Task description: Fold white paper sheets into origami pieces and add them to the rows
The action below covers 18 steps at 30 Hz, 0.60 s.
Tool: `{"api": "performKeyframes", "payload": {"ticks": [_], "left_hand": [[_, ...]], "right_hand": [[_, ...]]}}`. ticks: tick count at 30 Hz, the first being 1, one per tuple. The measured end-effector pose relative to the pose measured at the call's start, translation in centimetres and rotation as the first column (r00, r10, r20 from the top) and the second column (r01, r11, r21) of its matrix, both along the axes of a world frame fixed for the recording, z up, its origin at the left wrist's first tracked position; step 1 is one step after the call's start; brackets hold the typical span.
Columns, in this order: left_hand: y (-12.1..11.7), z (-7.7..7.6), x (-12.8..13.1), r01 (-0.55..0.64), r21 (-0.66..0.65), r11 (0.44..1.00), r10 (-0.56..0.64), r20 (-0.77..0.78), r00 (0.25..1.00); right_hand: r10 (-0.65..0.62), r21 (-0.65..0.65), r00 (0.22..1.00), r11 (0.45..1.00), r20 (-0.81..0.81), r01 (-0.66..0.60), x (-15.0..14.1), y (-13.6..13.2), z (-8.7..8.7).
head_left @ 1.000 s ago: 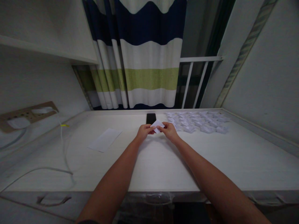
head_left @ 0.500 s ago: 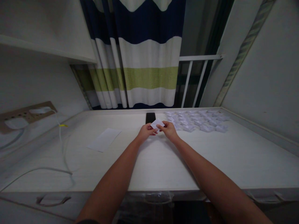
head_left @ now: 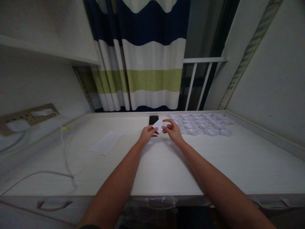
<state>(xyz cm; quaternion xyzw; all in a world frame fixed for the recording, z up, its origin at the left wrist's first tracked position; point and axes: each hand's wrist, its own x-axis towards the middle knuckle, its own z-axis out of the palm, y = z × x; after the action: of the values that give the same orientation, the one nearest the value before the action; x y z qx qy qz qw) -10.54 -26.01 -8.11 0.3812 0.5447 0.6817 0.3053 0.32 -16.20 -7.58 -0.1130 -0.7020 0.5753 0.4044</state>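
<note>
A small folded piece of white paper (head_left: pixel 159 125) is held up over the middle of the desk, between my two hands. My left hand (head_left: pixel 147 134) pinches its lower left edge, thumb on the near face. On the opposite side my right hand (head_left: pixel 173 130) grips the right edge between thumb and fingers. Just behind the paper lies a black phone (head_left: pixel 153 119), partly covered by it. Rows of several folded white paper pieces (head_left: pixel 202 124) spread across the back right of the desk, close to my right hand.
White paper sheets (head_left: pixel 107 143) lie flat on the left of the white desk (head_left: pixel 166 171). A pale cable (head_left: pixel 47 172) runs along the left side from a power strip (head_left: pixel 28 117). A striped curtain (head_left: pixel 152 79) hangs behind the back edge.
The folded paper has turned and tilted more upright between my hands. My right fingers have shifted up over its right corner; my left hand has barely moved.
</note>
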Motion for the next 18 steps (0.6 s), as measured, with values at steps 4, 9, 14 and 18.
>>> {"api": "performKeyframes", "payload": {"ticks": [4, 9, 14, 18], "left_hand": [[0.07, -0.06, -0.1, -0.002, 0.0, 1.0, 0.002, 0.008, 1.0], [0.09, -0.02, -0.16, -0.006, 0.004, 1.0, 0.006, -0.009, 1.0], [-0.02, 0.02, -0.12, -0.007, 0.014, 1.0, 0.008, -0.021, 1.0], [-0.07, 0.03, -0.07, -0.011, 0.013, 1.0, 0.011, -0.03, 1.0]], "right_hand": [[0.01, 0.061, 1.0, 0.998, 0.017, -0.011, -0.06, 0.02, -0.02], [0.037, 0.065, 0.998, 0.997, 0.06, -0.041, -0.25, 0.17, -0.18], [0.008, 0.102, 0.998, 0.995, 0.058, -0.013, -0.16, 0.46, -0.13], [-0.008, 0.079, 0.996, 0.997, 0.091, 0.001, -0.06, 0.73, -0.1]]}}
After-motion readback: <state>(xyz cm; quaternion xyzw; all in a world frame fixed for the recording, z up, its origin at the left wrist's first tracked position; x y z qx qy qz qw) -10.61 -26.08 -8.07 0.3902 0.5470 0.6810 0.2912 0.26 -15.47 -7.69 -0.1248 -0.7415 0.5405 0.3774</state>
